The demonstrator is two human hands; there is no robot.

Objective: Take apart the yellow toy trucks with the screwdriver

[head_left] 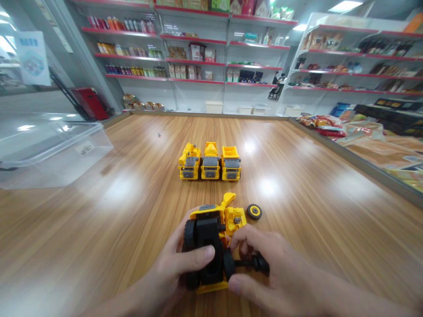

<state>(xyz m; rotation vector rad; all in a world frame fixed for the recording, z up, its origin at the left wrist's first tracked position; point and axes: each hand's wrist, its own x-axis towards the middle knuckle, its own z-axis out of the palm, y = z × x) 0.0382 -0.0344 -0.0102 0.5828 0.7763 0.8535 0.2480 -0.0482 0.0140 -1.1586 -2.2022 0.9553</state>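
My left hand (178, 264) grips a yellow toy construction vehicle (209, 242) tipped so its black underside faces me, the thumb pressed across the chassis. Curled beside the vehicle's right-hand wheel (228, 264), my right hand (274, 264) is closed around a black screwdriver (261, 264), whose shaft points at that wheel. Its thumb and index finger are close to the tyre; whether they touch it is unclear. Beyond the fingers is a yellow part with a small bucket (229, 199); I cannot tell whether it is attached. A loose wheel (254, 211) with a yellow hub lies to its right.
Farther back, a yellow crane truck (189, 163), a mixer truck (210, 162) and a dump truck (231, 164) stand side by side. A clear plastic bin (59, 154) sits at left. Bagged goods (380, 145) lie beyond the table's right edge; stocked shelves (194, 61) line the back.
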